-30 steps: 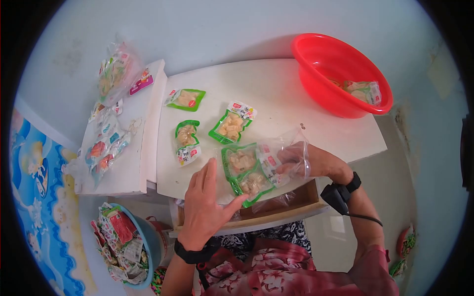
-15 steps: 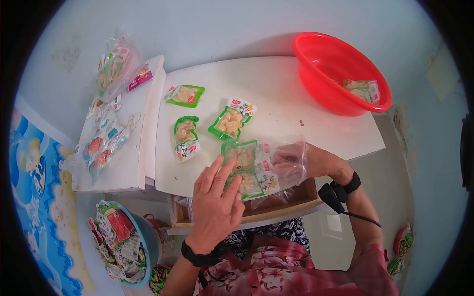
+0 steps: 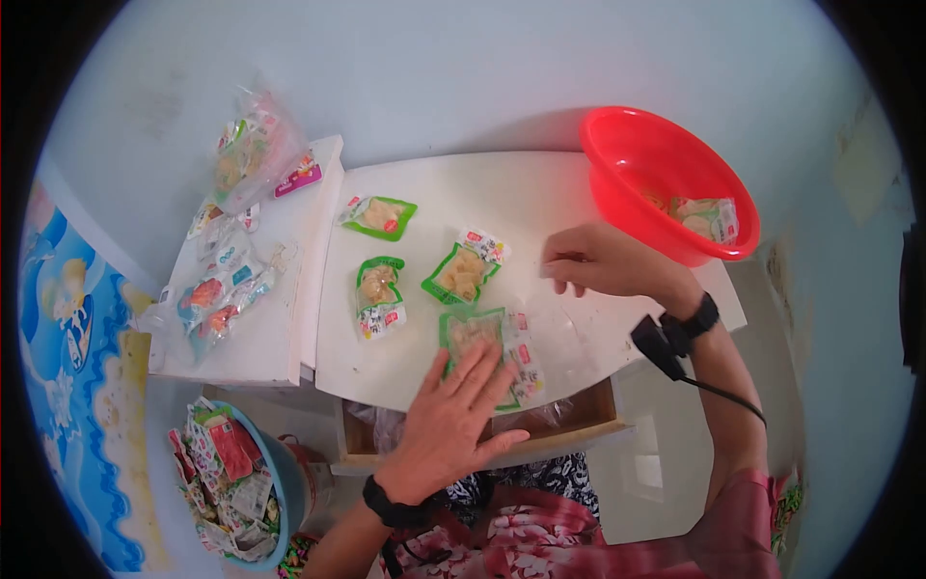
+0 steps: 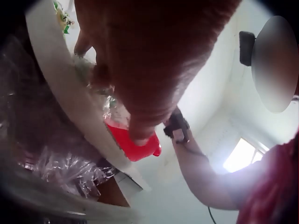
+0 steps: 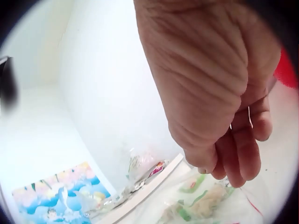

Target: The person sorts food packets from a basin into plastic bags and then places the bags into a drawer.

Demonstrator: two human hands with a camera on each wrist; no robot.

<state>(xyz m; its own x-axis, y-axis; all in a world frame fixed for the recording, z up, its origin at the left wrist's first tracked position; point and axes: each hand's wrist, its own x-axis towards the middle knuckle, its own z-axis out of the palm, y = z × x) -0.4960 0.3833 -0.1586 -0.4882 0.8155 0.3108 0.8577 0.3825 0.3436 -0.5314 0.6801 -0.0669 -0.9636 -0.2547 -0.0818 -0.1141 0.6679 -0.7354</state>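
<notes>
A clear bag (image 3: 561,338) holding green-edged food packets (image 3: 522,355) lies at the table's front edge. My left hand (image 3: 449,425) rests its extended fingers on the packets through the plastic. Above the table, right of the bag's far side, my right hand (image 3: 612,261) hangs with loosely bent fingers, holding nothing visible; the right wrist view shows its fingers (image 5: 245,158) bent and bare. Three separate packets lie behind the bag: one upper left (image 3: 380,216), one below it (image 3: 379,294), one nearer the bag (image 3: 466,268).
A red basin (image 3: 666,183) with a packet inside stands at the back right. On the left side table (image 3: 289,328) lie bagged packets. Below it stands a blue bucket (image 3: 282,482) full of packets. An open drawer (image 3: 598,410) holding plastic bags juts out beneath the table's front edge.
My right hand has come out of the bag's mouth and moved up and away from it. My left hand has shifted right, further over the packets. The view has tilted slightly.
</notes>
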